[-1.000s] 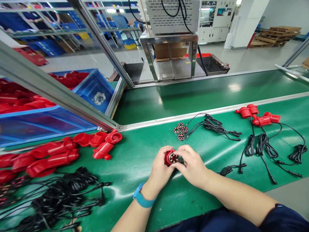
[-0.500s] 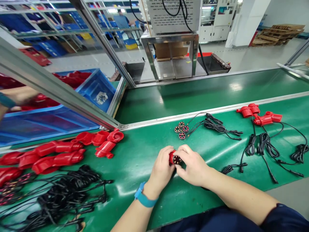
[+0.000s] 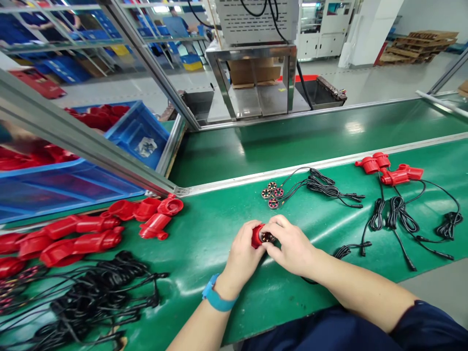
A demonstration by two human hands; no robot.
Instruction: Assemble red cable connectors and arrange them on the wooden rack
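In the middle of the green bench, my left hand [image 3: 244, 253] is closed around a red plastic housing [image 3: 257, 236]. My right hand [image 3: 290, 245] pinches a round metal disc with holes [image 3: 265, 237] at the housing's open end. Whether the disc is seated inside or only against the rim I cannot tell. A black cable [image 3: 310, 280] shows under my right wrist. Just beyond my hands lie several similar discs [image 3: 273, 194] with coiled black cables [image 3: 320, 184].
Red housings [image 3: 80, 239] and a heap of black cables [image 3: 102, 292] lie at left. Red housings with cables [image 3: 397, 174] are at right. Behind the slanted metal post [image 3: 91, 131] stands a blue crate [image 3: 135, 126] of red parts, where another person's hand [image 3: 20, 139] reaches in.
The housing has turned slightly in my hands, showing more of its red rim. At left, the other person's hand has moved further left in the crate. The view has shifted a little.
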